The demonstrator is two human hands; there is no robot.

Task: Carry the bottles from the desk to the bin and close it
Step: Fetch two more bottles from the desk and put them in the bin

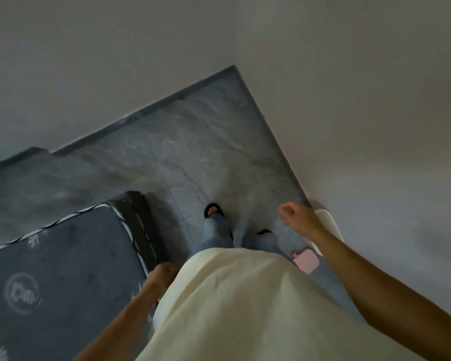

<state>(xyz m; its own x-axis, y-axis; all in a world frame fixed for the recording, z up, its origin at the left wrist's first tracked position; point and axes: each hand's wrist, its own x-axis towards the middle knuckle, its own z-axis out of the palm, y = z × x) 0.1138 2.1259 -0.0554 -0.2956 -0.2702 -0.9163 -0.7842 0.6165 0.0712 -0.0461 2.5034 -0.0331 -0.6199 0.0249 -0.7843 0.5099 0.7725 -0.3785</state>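
Note:
No bottle, desk or bin shows in the head view. My left hand (pixel 164 272) hangs by my hip at the corner of a dark mattress, its fingers curled with nothing in them. My right hand (pixel 296 212) is raised out to the right near the wall, loosely curled and holding nothing. I am standing on a grey tiled floor (pixel 182 157), in jeans and black sandals.
A dark mattress (pixel 57 269) with white piping fills the lower left. White walls (pixel 349 100) meet in a corner ahead. A white object (pixel 328 222) and a pink object (pixel 306 260) lie on the floor by the right wall.

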